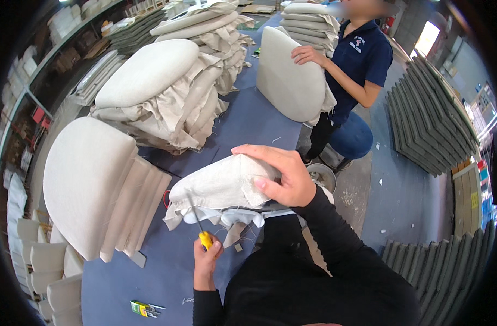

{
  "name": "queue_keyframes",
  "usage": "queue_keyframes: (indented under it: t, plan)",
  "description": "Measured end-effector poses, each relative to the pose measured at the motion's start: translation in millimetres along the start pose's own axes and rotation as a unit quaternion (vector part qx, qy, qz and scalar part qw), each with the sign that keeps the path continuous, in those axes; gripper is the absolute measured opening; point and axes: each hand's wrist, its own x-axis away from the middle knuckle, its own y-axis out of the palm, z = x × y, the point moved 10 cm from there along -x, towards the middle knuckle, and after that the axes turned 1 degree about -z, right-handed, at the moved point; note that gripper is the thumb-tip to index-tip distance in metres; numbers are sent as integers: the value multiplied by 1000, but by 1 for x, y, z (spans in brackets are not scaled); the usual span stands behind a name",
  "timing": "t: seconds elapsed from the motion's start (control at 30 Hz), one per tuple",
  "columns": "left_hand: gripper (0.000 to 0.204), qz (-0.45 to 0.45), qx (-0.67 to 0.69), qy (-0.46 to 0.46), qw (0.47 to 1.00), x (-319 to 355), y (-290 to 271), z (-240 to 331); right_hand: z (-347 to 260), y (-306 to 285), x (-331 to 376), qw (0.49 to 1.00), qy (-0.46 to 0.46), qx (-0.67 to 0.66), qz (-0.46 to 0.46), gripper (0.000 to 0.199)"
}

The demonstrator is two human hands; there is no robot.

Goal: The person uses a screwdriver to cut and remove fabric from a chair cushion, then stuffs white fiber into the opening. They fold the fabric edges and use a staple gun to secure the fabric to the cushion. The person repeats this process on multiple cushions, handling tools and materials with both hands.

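Cushion (pixel 216 182) at frame centre, long axis rising gently left to right, right hand (pixel 284 176) gripping its right end, left hand (pixel 206 259) closed round a yellow-handled tool (pixel 205 240), shaft pointing up and slightly left, cushion stack (pixel 88 187) at left, open blue table (pixel 167 280) lower left, table edge beyond upper right of cushion

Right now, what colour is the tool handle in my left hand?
The tool handle is yellow, seen in the head view.

White lettering (pixel 358 49) on co-worker's navy polo shirt (pixel 376 68), upper right; dark characters on yellow label (pixel 474 200), right edge.
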Motion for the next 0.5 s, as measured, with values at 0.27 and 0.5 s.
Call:
queue_keyframes:
  t: [0.27, 0.5]
  plan:
    - [27, 93, -623, 39, 775, 86, -81, -69, 24, -36, -6, 998, -27, 24, 50, 54]
    - [40, 129, -621, -162, 756, 123, -147, -160, 35, -43, -8, 997, -61, 23, 46, 61]
